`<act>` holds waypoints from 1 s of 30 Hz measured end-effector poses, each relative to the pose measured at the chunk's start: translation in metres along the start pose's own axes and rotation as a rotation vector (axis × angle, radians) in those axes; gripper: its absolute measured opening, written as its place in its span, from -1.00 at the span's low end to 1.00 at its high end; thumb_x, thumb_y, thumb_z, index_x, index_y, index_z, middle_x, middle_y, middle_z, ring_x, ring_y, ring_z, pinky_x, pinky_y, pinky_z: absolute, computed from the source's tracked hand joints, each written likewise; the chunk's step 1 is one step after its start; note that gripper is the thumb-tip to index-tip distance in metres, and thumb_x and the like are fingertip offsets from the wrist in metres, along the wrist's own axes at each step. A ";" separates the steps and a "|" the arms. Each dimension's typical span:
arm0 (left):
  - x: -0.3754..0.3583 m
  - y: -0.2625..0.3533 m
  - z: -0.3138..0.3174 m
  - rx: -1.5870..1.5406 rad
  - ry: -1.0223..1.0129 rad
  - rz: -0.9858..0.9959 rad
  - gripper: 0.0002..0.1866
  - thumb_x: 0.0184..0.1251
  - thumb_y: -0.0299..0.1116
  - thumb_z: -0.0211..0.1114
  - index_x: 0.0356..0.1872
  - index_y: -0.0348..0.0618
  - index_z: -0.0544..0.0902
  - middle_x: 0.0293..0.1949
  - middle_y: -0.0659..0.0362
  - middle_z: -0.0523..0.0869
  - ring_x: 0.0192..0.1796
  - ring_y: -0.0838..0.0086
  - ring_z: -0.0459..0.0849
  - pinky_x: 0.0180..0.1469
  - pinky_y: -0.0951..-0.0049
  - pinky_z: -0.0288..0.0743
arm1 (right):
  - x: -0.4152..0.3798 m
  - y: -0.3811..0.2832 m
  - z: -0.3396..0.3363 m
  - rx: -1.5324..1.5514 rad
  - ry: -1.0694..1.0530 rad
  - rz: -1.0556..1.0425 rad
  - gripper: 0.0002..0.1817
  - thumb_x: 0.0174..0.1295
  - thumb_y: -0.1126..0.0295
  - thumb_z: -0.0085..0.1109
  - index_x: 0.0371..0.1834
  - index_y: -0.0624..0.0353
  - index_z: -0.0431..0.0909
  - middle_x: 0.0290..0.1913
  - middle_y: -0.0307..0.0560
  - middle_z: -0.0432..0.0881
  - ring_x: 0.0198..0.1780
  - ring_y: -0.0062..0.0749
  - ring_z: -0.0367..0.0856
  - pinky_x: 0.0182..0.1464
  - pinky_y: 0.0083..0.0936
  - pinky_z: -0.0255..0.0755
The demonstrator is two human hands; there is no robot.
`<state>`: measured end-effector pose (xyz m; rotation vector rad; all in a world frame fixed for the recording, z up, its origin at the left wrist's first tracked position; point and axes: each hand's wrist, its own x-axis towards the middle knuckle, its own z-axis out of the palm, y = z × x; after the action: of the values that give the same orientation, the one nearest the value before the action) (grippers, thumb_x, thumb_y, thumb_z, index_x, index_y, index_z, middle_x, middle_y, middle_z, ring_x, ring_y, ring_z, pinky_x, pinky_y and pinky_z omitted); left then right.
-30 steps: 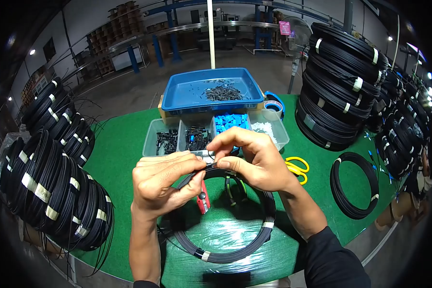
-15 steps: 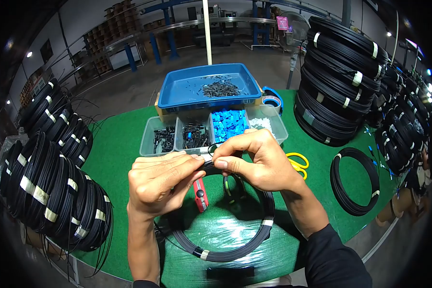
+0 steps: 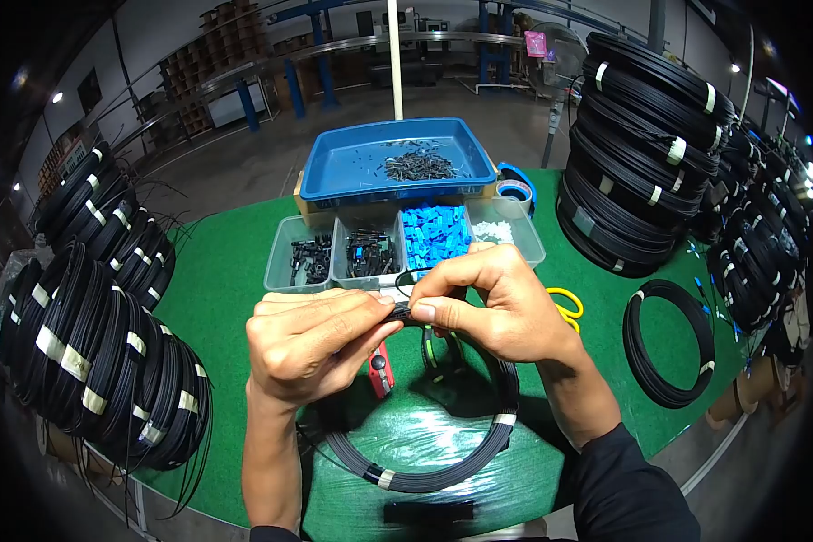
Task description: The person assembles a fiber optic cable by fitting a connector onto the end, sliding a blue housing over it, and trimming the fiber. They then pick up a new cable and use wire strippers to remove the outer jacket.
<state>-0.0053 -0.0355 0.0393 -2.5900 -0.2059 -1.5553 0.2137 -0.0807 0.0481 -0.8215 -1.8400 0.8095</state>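
My left hand (image 3: pixel 321 339) is closed, its thumb and fingers pinching black cable (image 3: pixel 401 311) at the far side of a coil. Close beside it, my right hand (image 3: pixel 488 307) pinches the same black cable, fingertips almost meeting the left ones. A thin loop of cable stands up just above the fingertips. The cable coil (image 3: pixel 443 479), bound with white tape, lies on the green table in front of me; both hands hide part of its far side. Under the left hand lies a red cutter-like tool (image 3: pixel 381 375), partly covered. A black tool with green marks (image 3: pixel 431 352) sits inside the coil.
Beyond the hands stands a clear divided box (image 3: pixel 285 271) with black parts, blue connectors (image 3: pixel 435 237) and white bits. Behind it is a blue tray (image 3: pixel 334 185). Yellow-handled scissors (image 3: pixel 566 307) lie right. Cable coils pile up left (image 3: pixel 108 361) and right (image 3: pixel 641 163).
Both hands keep their pinch on the cable, with only a slight shift of the fingers. The view has moved very slightly; nothing else visibly differs.
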 end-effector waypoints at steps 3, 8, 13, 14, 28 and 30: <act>0.000 0.001 0.001 -0.011 0.013 -0.025 -0.76 -0.07 -0.53 0.61 -0.32 -0.27 0.79 -0.40 0.08 0.82 -0.35 0.31 0.84 -0.24 0.41 0.77 | 0.000 -0.001 0.000 -0.014 -0.007 0.000 -0.88 0.26 0.50 0.26 -0.34 0.35 0.71 -0.53 -0.12 0.69 -0.47 -0.58 0.62 -0.39 -0.55 0.47; 0.000 0.000 0.001 -0.019 -0.001 0.002 -0.76 -0.11 -0.58 0.61 -0.35 -0.32 0.77 -0.43 0.03 0.81 -0.36 0.28 0.85 -0.22 0.39 0.77 | -0.001 0.000 0.000 -0.096 0.002 -0.030 -0.87 0.26 0.48 0.27 -0.34 0.35 0.72 -0.55 -0.15 0.68 -0.53 -0.61 0.58 -0.48 -0.57 0.41; 0.001 0.001 0.002 -0.017 -0.005 0.010 -0.78 -0.11 -0.59 0.59 -0.36 -0.33 0.77 -0.43 0.02 0.81 -0.36 0.28 0.85 -0.21 0.37 0.77 | -0.002 -0.002 0.001 -0.068 0.012 -0.020 -0.87 0.25 0.48 0.27 -0.34 0.34 0.72 -0.57 -0.15 0.67 -0.54 -0.64 0.56 -0.50 -0.57 0.38; 0.001 0.001 0.002 -0.017 -0.011 0.019 -0.78 -0.12 -0.60 0.58 -0.37 -0.33 0.77 -0.43 0.02 0.81 -0.36 0.29 0.85 -0.21 0.36 0.77 | -0.003 -0.002 0.001 -0.045 0.012 0.001 -0.87 0.25 0.48 0.27 -0.34 0.34 0.72 -0.57 -0.14 0.66 -0.54 -0.64 0.56 -0.50 -0.58 0.38; 0.000 0.004 0.004 -0.103 -0.051 -0.029 -0.81 -0.11 -0.58 0.55 -0.40 -0.26 0.76 -0.48 0.14 0.78 -0.41 0.32 0.82 -0.29 0.41 0.75 | -0.004 0.001 0.000 -0.190 -0.010 -0.110 -0.88 0.15 0.50 0.26 -0.34 0.33 0.73 -0.60 -0.05 0.63 -0.64 -0.54 0.49 -0.55 -0.52 0.31; 0.000 0.004 0.004 -0.117 -0.058 -0.035 -0.82 -0.11 -0.57 0.54 -0.40 -0.26 0.76 -0.48 0.14 0.78 -0.40 0.32 0.82 -0.29 0.41 0.75 | -0.003 0.002 0.001 -0.190 -0.011 -0.108 -0.88 0.13 0.51 0.27 -0.34 0.33 0.73 -0.59 -0.04 0.64 -0.63 -0.53 0.50 -0.55 -0.51 0.31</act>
<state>-0.0012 -0.0390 0.0372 -2.7375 -0.1719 -1.5492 0.2148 -0.0825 0.0448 -0.8293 -1.9751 0.5780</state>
